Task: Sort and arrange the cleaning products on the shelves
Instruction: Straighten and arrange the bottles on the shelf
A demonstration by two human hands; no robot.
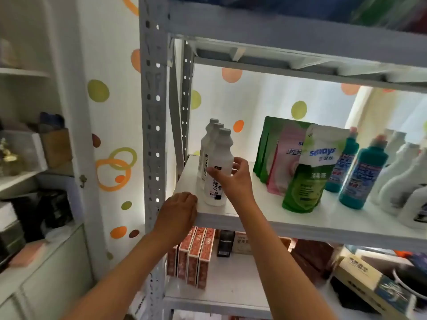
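My fingers (240,163) on white bottle (218,172), grey cap, black print. Refill pouches: green (300,190), pink (283,158). Teal bottles (360,176), red-orange caps. White shelf (265,218). Wall (111,65) white, orange-green-brown dots.

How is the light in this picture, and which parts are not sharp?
Head view: strong backlight behind the shelf washes out the wall; the white bottles at far right are blurred; the rack's beams bend from wide-angle distortion; the front white bottle by the right hand stays readable.
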